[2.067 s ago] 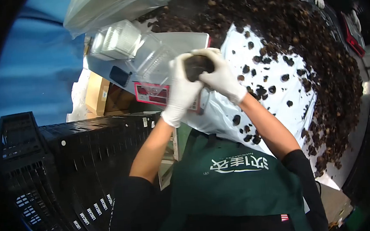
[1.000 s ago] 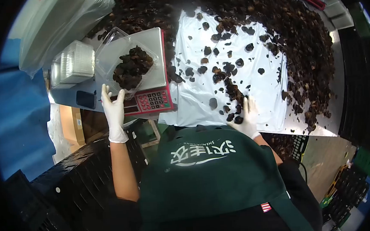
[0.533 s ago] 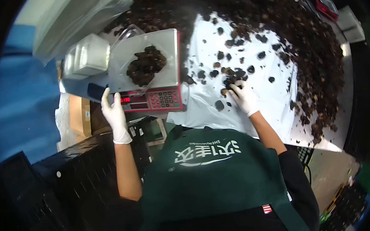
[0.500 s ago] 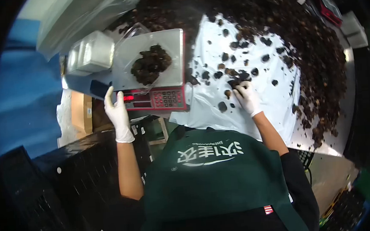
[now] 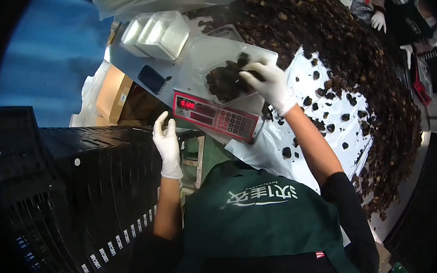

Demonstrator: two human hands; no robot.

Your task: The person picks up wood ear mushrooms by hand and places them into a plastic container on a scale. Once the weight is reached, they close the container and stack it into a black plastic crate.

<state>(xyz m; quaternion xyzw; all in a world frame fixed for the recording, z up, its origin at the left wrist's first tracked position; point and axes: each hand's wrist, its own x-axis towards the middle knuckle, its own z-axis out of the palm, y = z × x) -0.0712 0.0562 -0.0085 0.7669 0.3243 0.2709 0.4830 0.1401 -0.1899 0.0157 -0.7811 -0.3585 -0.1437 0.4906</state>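
A red-framed digital scale (image 5: 216,117) with lit red digits carries a clear plastic tray (image 5: 231,34) holding a heap of dark, mushroom-like pieces (image 5: 223,84). My right hand (image 5: 269,84), in a white glove, is over the tray's right side. Its fingers are curled around a dark mushroom-like piece, partly hidden, and another dark piece (image 5: 243,59) shows just beyond the fingertips. Beside the scale's near left corner is my gloved left hand (image 5: 167,144), holding nothing, its thumb and fingers bent but apart. More loose pieces (image 5: 286,152) lie scattered on a white plastic sheet (image 5: 302,168).
Stacked clear trays (image 5: 163,36) stand behind the scale, near a dark flat object (image 5: 151,79). A large pile of dark pieces (image 5: 290,9) covers the table's far and right sides. Black crates (image 5: 105,180) are at left. Another person's gloved hand (image 5: 378,21) shows far right.
My right hand has moved left from the white sheet to over the tray on the scale. My left hand is now lower relative to the scale's edge. The view has turned.
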